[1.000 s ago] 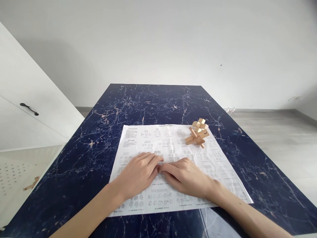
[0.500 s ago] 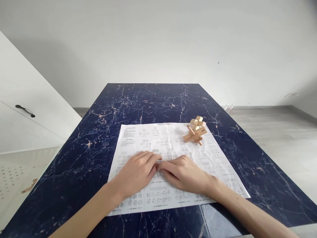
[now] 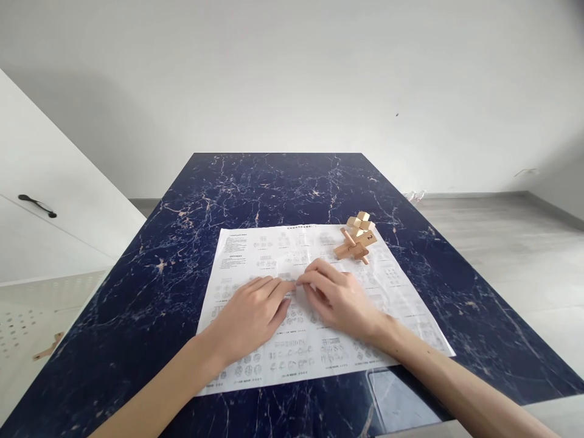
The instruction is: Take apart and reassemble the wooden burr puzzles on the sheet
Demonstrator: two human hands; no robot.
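Note:
A printed instruction sheet [image 3: 255, 371] with rows of small diagrams lies flat on the dark blue marbled table. My left hand [image 3: 255, 310] rests palm down on it, fingers stretched out and lying together. Close beside, my right hand [image 3: 340, 298] touches the sheet with its fingers loosely bent and a gap under the index finger. Its index fingertip meets or nearly meets the left one; nothing shows in either hand. At the sheet's upper right corner sit a wooden interlocking puzzle [image 3: 358, 246] with a round peg and a "2", and a paler wooden block cluster [image 3: 362, 221] behind it.
A flat, glossy rectangular object [image 3: 401, 401] lies at the near edge of the table [image 3: 274, 188], partly under my right forearm. On the left stand a white cabinet [image 3: 45, 152] and a perforated white seat [image 3: 22, 310] with a wooden piece [image 3: 48, 345] on it.
My right hand has lifted slightly and shifted up the sheet, its index finger now arched. My left hand stays nearly in place. The whole view has shifted a little.

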